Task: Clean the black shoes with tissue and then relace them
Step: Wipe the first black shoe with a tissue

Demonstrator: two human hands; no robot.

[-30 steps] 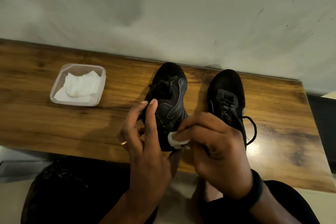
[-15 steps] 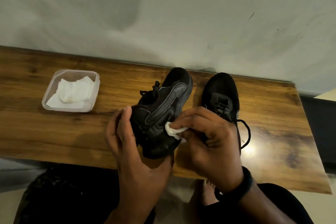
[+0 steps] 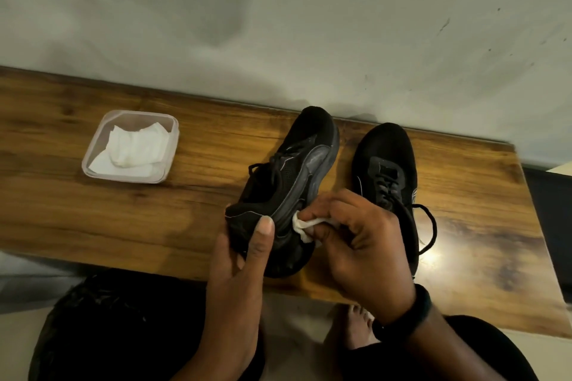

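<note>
Our left hand (image 3: 238, 260) clamps its fingers (image 3: 263, 238) round the heel of the tilted black shoe (image 3: 288, 182). Our right hand (image 3: 365, 244) pinches a tissue (image 3: 305, 226) against its side.

Wooden table (image 3: 93, 213) runs left to right, back edge against a grey, scuffed wall (image 3: 278, 25). 1 clear plastic container (image 3: 123, 180) sits on its left part. Light glare (image 3: 431, 257) on the tabletop at right. Below the near edge: 1 bare foot (image 3: 356, 328) on pale floor (image 3: 15, 343). 1 black wristband (image 3: 411, 315), lower right.
</note>
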